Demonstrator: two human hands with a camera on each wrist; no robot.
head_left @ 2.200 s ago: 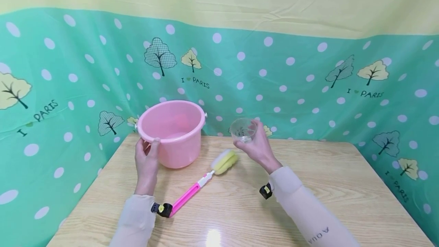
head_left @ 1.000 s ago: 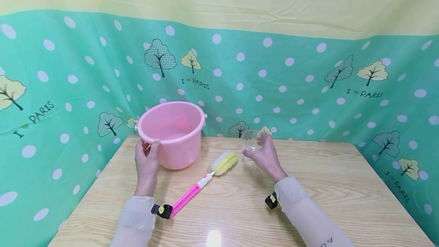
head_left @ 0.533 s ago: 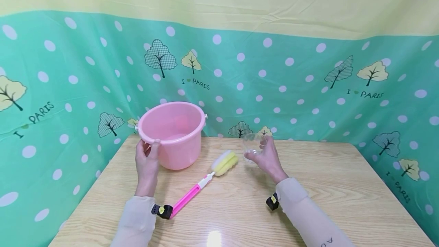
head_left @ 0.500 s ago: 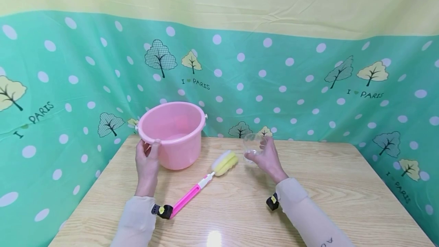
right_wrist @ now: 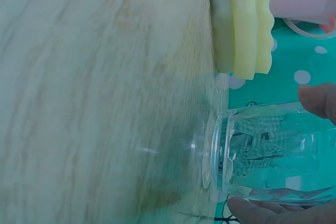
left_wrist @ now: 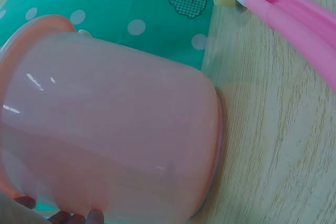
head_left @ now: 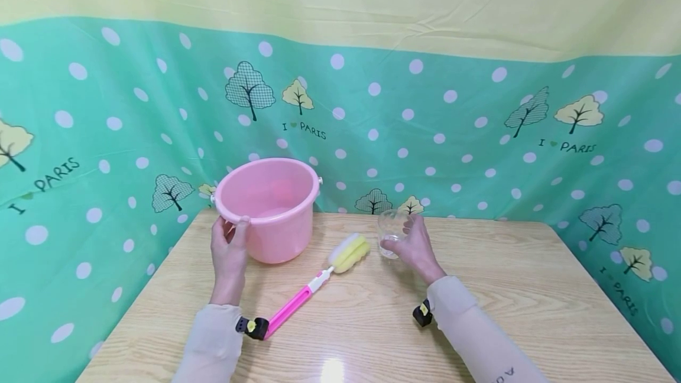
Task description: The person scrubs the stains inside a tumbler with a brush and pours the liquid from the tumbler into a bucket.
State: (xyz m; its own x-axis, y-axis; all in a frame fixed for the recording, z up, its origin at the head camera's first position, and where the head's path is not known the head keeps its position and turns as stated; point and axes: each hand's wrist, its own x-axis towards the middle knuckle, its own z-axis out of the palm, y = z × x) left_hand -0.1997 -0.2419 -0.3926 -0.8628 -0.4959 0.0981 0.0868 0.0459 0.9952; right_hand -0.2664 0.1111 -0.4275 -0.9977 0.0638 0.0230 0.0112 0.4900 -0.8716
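Note:
My left hand (head_left: 229, 262) grips the near left rim of a pink plastic bucket (head_left: 281, 234), its thumb on the rim. In the left wrist view the bucket (left_wrist: 115, 114) fills much of the picture, with a few fingertips (left_wrist: 94, 216) against its side. My right hand (head_left: 417, 250) holds a clear drinking glass (head_left: 388, 228) upright, thumb and fingers on opposite sides. Seen from the right wrist, the base of the glass (right_wrist: 262, 150) is at or just above the tabletop; I cannot tell which. Between both hands lies a sponge cup brush (head_left: 348, 254) with a pink-and-white handle (head_left: 292, 307).
The wood-grain table (head_left: 479, 300) reaches back to a green dotted curtain (head_left: 452, 129) with printed trees. The brush's handle end lies beside the black wrist camera (head_left: 258, 328) on the left arm. Another wrist camera (head_left: 422, 313) sits on the right arm.
My right hand has brought the glass rightward and down toward the table, and it has gone from tilted to upright. The left hand, the bucket and the brush have stayed put.

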